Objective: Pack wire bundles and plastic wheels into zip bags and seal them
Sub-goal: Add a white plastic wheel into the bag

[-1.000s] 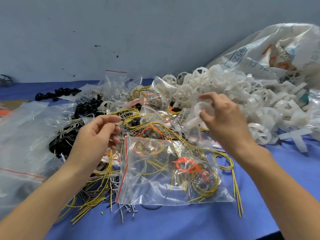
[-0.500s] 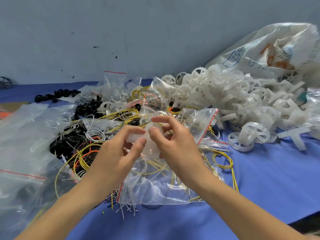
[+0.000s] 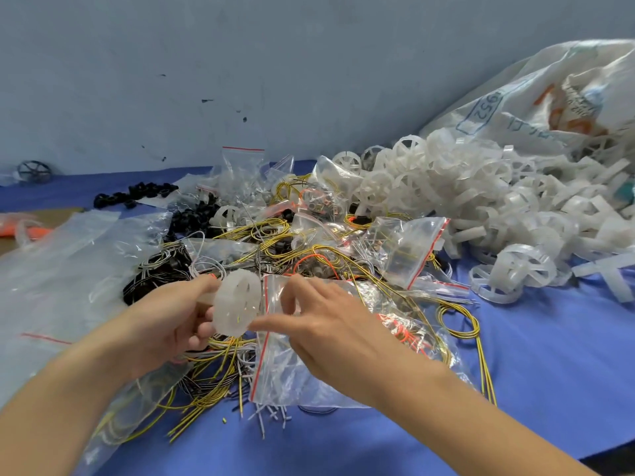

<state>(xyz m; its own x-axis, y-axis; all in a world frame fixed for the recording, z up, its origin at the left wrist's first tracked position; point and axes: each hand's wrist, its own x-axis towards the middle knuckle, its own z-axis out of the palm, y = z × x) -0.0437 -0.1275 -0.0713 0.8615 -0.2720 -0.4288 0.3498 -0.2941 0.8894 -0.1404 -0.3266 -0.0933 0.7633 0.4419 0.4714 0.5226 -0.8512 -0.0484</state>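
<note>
White and translucent, a plastic wheel sits in the curled fingers of the left hand, raised just above the wire clutter at the middle of the blue worktop. The right hand pinches the red-striped mouth of a clear zip bag just beside the wheel; the bag lies on yellow wire bundles. Loose white wheels pile up at the far right, in front of a printed woven sack.
</note>
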